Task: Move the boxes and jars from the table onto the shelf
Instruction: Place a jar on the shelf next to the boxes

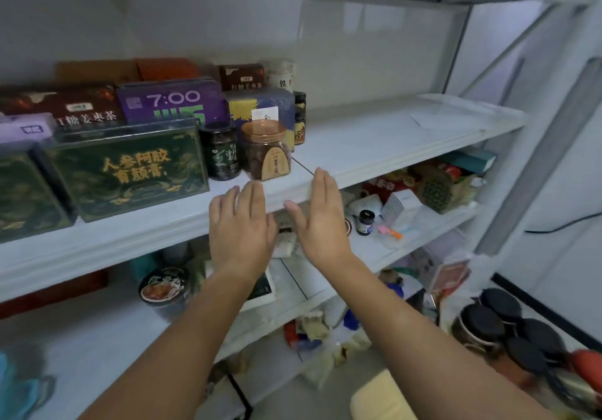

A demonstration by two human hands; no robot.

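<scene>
Head view: both hands hang in mid-frame before the front lip of the shelf [391,139]. The left hand [241,227] and right hand [321,221] are wide, fingers straight and together, palms turned toward each other, holding nothing.

Just above their fingertips, near the shelf edge, stands a clear jar [265,151] with an amber lid and brown contents. A dark jar [221,151] is just beside it on the left. Further left a green box [130,172] lies flat, with a purple box [172,102] behind it. The right half of this shelf is bare.

At the lower right of the frame a cluster of black-lidded jars [508,325] stands close together. What they rest on is blurred, though they are probably the ones left to move.

Those jars look filled, so expect some weight, rigid walls and smooth, possibly slippery sides. Whether they are glass or plastic I cannot tell, so treat them as breakable. Taking one round the body below the lid, fingers wrapped well about it, seems safer than lifting by the lid alone. They are packed tightly, so an outer jar should come away first.
</scene>
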